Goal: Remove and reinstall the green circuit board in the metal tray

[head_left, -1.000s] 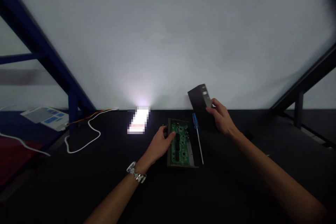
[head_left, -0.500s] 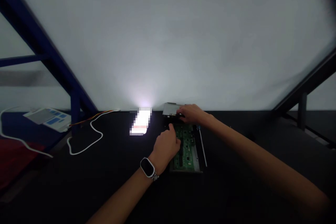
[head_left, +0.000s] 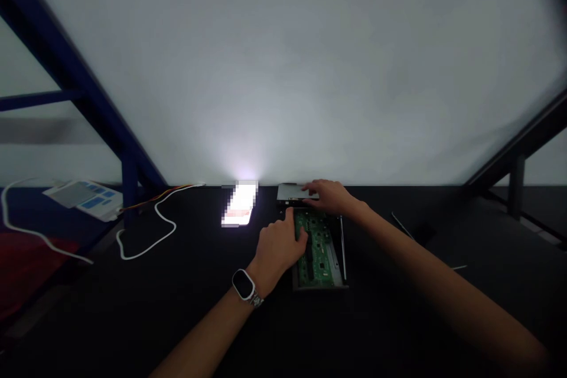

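Green circuit board [head_left: 318, 251] is sitting in a metal tray [head_left: 337, 276] near the black counter's [head_left: 390, 319] back edge, the left hand [head_left: 277, 251] pressing on it, the right hand [head_left: 331, 196] lying apart on a metal cover [head_left: 292, 192], apparently closing the case, which seems to need the cover aligned.

Under right hand [head_left: 330, 196]: silver-grey metal plate [head_left: 295, 192]. At left hand's [head_left: 277, 251] fingertips: green circuit board [head_left: 319, 248], rows of black chips, silver-grey tray [head_left: 341, 283] edging. Left wrist: black watch [head_left: 243, 284], silver link band. Beneath both hands: matt black tabletop [head_left: 177, 313]. Well left of hands: white cable [head_left: 170, 225], yellow-red wires [head_left: 166, 193], dark blue steel frame [head_left: 66, 65], white card [head_left: 84, 198] with blue patches, dark red cloth [head_left: 26, 266].
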Demonstrator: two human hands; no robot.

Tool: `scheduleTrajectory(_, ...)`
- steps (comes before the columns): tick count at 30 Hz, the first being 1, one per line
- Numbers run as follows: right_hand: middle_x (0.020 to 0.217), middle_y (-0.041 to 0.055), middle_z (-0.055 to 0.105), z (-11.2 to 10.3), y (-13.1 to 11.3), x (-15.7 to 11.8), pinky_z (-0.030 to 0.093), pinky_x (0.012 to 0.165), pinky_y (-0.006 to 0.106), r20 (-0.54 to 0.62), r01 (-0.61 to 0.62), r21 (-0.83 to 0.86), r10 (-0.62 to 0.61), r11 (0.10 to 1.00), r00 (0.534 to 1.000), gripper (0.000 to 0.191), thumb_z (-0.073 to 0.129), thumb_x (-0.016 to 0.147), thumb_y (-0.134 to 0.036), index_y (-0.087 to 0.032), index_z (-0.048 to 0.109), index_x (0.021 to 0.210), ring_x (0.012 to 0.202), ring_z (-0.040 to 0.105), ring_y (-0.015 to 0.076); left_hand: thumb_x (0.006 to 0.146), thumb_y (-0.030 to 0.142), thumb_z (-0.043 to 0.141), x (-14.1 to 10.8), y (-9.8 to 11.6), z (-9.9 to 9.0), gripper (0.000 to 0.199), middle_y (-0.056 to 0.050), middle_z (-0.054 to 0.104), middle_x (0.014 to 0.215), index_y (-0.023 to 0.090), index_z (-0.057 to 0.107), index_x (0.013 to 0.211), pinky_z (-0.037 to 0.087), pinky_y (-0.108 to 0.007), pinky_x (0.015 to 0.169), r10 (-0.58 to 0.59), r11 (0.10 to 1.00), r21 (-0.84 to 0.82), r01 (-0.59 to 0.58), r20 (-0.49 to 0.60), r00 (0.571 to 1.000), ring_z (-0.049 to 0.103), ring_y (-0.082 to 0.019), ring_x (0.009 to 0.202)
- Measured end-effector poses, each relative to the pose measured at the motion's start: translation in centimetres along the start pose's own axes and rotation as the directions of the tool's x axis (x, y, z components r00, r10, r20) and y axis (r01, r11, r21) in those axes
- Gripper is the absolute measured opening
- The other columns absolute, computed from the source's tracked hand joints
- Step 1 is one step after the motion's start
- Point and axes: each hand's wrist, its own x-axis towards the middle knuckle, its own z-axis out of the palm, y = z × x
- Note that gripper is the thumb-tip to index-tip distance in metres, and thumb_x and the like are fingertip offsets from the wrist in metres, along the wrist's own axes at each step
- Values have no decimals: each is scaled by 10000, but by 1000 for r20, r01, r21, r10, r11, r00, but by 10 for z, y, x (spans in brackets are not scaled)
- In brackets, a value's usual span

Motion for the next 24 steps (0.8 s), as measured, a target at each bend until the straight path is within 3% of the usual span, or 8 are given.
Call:
scheduleTrajectory(2, 987, 74, 697, -5, -3, -17, 380, 640, 274, -152, -98, 2, 98, 995, 984, 269, 558, 884, -371, -227, 653, 1090, 890, 622, 211, 898, 420, 444, 3, -2, -5, 469, -132, 685, 714, 146, 516, 1271, 415, -342, 580, 8, 1000, 7, -8, -50, 999, 658, -282, 620)
scheduleTrajectory(4, 852, 70, 690, -8, -6, -39, 355, 611, 277, -227, -290, 3, 283, 957, 932, 227, 503, 906, -372, -209, 659, 931, 778, 617, 202, 913, 414, 425, 7, -2, -10, 405, -102, 675, 680, 165, 552, 1206, 390, -325, 563, 37, 999, -5, -38, -98, 995, 645, -262, 592)
scheduleTrajectory(7, 711, 66, 664, -5, -8, -73, 322, 568, 289, -90, -512, -8, 509, 859, 856, 321, 517, 872, -471, -216, 646, 727, 648, 601, 207, 936, 386, 396, 17, 0, -17, 309, -62, 660, 652, 190, 600, 1061, 349, -303, 540, 106, 993, -37, -112, -143, 984, 621, -226, 561)
scheduleTrajectory(11, 732, 93, 674, 10, -6, -100, 316, 541, 298, 113, -573, 44, 566, 818, 817, 299, 573, 811, -468, -211, 656, 683, 655, 618, 233, 944, 349, 395, 31, 10, -17, 264, -40, 655, 651, 196, 610, 939, 298, -293, 523, 192, 977, -52, -206, -203, 960, 589, -196, 550)
scheduleTrajectory(14, 690, 76, 662, 18, 0, -104, 342, 551, 290, 114, -580, 186, 569, 793, 814, 214, 595, 774, -367, -198, 634, 651, 635, 610, 205, 941, 343, 419, 39, 17, -12, 244, -22, 645, 638, 203, 612, 889, 276, -289, 523, 196, 966, -114, -231, -256, 947, 571, -180, 555)
scheduleTrajectory(18, 564, 13, 578, 18, 14, -107, 353, 517, 264, 20, -557, 462, 620, 690, 784, 207, 584, 755, -357, -195, 554, 630, 539, 545, 154, 948, 337, 433, 47, 16, -5, 253, -11, 621, 643, 200, 610, 830, 310, -278, 540, 138, 929, -288, -231, -309, 941, 547, -156, 564)
scheduleTrajectory(20, 532, -19, 529, 15, 19, -107, 349, 484, 253, -23, -470, 626, 617, 622, 787, 208, 555, 774, -354, -207, 495, 641, 492, 500, 132, 950, 326, 439, 51, 12, -2, 256, -24, 624, 691, 193, 610, 815, 370, -277, 581, 115, 890, -383, -248, -338, 934, 557, -156, 611)
scheduleTrajectory(24, 541, -52, 520, 4, 14, -97, 363, 433, 235, -103, -205, 845, 528, 494, 843, 247, 570, 795, -361, -233, 387, 690, 459, 494, 117, 951, 286, 450, 55, 2, 2, 244, -47, 660, 794, 186, 629, 820, 465, -293, 731, 133, 764, -556, -327, -359, 924, 600, -178, 809)
